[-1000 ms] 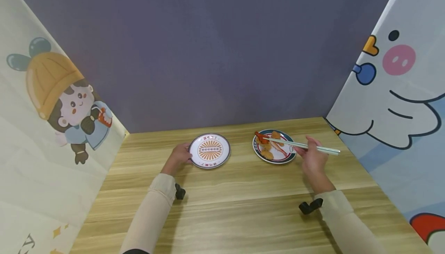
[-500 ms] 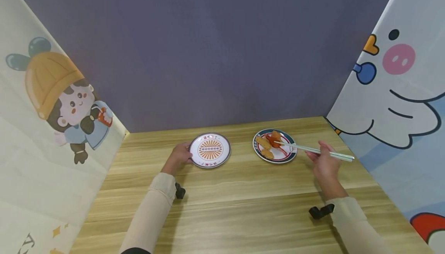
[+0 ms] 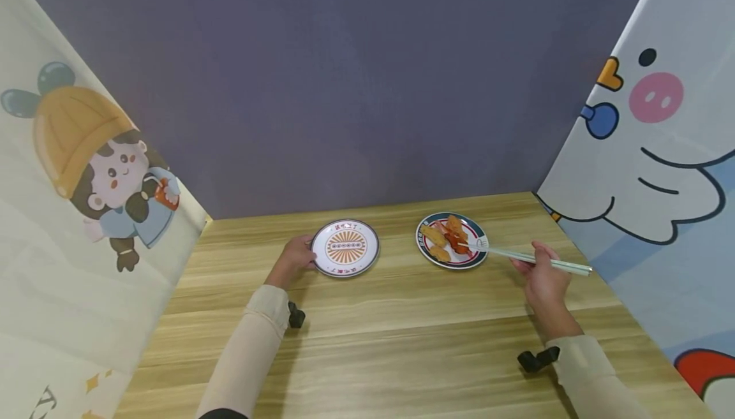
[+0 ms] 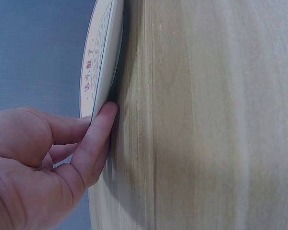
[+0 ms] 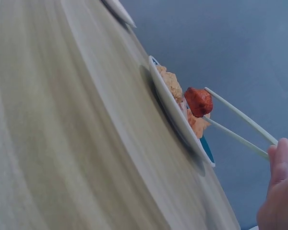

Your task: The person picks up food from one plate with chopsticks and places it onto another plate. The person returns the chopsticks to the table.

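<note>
A white plate with an orange sunburst pattern (image 3: 346, 250) lies on the wooden table. My left hand (image 3: 297, 254) pinches its left rim, thumb on top and fingers beneath, as the left wrist view shows. In my right hand (image 3: 548, 282) is a pair of pale green chopsticks (image 3: 519, 256). Their tips reach over a dark-rimmed plate (image 3: 471, 262). A red-orange lump of food (image 5: 198, 101) is between the tips, just above that plate in the right wrist view. Several golden fried pieces (image 3: 432, 235) lie around it; their exact kind is unclear.
The wooden table (image 3: 373, 342) ends at a grey-blue back panel (image 3: 367, 87). White side walls with cartoon prints, a child in an orange hat (image 3: 115, 164) and a white figure (image 3: 660, 151), close in left and right. The two plates stand apart.
My right hand has moved right and slightly nearer, drawing the chopsticks and the red-orange lump from the plate's left side toward its middle. The left hand still holds its plate in place.
</note>
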Demonstrator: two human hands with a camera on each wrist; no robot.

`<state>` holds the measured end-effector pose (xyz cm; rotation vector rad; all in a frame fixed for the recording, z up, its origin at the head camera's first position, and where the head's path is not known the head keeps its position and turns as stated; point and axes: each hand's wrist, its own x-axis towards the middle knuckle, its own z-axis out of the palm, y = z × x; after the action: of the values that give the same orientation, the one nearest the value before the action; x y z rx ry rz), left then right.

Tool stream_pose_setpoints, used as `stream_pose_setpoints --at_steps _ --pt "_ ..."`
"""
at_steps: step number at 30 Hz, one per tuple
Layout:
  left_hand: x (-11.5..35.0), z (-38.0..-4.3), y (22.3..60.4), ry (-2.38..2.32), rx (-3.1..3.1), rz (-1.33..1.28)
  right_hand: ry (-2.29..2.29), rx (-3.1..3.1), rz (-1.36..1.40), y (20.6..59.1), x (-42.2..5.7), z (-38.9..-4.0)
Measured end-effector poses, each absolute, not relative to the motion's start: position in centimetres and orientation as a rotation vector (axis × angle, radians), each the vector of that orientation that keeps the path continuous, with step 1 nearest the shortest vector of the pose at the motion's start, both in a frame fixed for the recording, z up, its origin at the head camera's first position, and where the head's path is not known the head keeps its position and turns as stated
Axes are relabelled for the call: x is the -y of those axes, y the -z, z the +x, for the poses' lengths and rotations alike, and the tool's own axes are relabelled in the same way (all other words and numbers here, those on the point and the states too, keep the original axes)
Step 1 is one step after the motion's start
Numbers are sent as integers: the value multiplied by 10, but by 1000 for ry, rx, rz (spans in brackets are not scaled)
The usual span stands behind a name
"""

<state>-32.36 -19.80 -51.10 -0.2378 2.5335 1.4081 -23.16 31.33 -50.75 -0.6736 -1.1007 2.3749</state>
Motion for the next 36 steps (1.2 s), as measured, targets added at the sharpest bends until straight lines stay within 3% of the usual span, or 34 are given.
stream_pose_setpoints --at_steps 36 --pt "194 -313 504 -1405 -2550 -236 -2333 1102 -611 507 -314 -228"
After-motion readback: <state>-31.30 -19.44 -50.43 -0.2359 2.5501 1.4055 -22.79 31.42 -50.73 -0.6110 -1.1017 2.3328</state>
